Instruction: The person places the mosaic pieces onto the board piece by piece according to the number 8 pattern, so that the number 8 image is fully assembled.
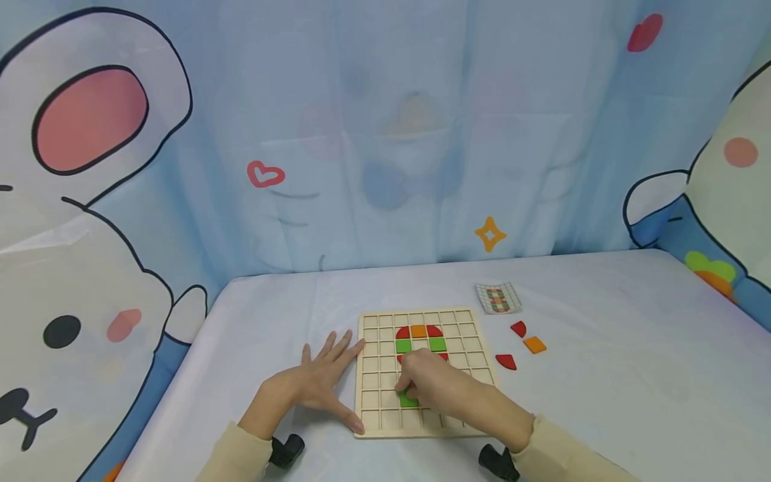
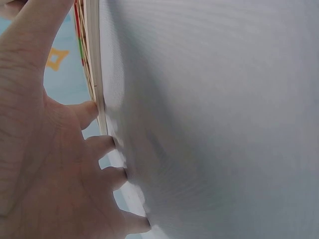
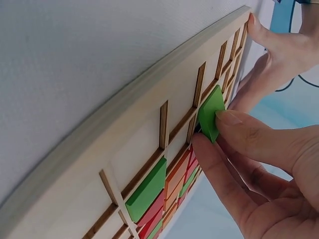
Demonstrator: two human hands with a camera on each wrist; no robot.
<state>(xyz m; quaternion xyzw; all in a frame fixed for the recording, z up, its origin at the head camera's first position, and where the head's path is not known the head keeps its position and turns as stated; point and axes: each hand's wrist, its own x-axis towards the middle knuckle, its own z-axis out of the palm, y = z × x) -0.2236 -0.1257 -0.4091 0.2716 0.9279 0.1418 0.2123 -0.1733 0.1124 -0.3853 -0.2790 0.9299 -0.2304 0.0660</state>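
Note:
A wooden grid board point(image 1: 370, 381) lies on the table with red, orange and green pieces in some of its cells. My right hand point(image 1: 440, 385) is over the board's lower middle, pinching a green square tile point(image 3: 212, 113) between thumb and index finger. That tile is tilted, its edge at a cell. Another green tile point(image 3: 147, 190) sits in the grid, nearby in the right wrist view; the hand hides it in the head view. My left hand point(image 1: 322, 381) rests with fingers spread at the board's left side, thumb and index fingertip touching the edge.
Right of the board lie two red rounded pieces point(image 1: 506, 361) and an orange square point(image 1: 535, 345). Behind them is a small pattern card point(image 1: 498, 298). A blue cartoon curtain point(image 1: 385, 154) hangs behind the white table point(image 1: 632, 375).

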